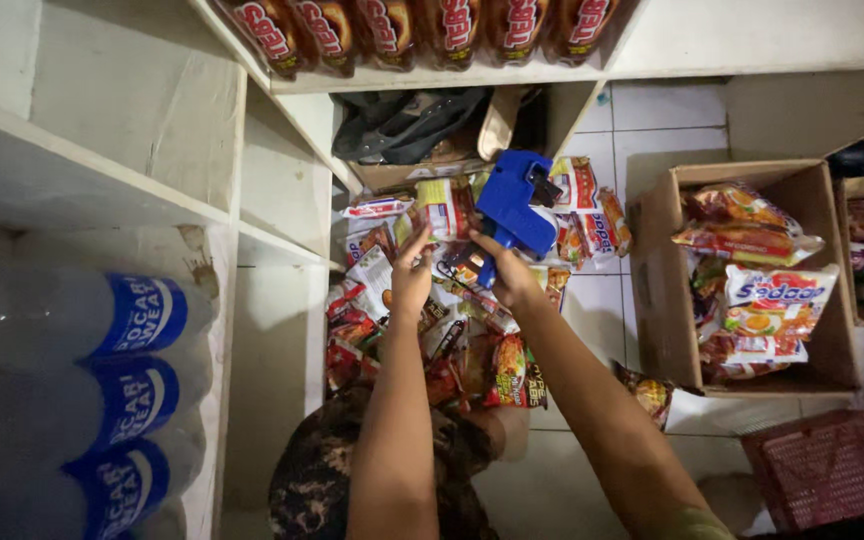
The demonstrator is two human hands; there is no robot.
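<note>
Item: blue price labeller [514, 208], clenched in my right hand [508, 272] above floor pile. Left hand [412, 272] grasps yellow-topped snack packet [442, 205]; I'd hold it flat, press squarely.

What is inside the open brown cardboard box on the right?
The brown cardboard box holds colourful plastic snack and noodle packets, piled loosely. Whatever lies beneath them, and the box's bottom, is covered.
</note>
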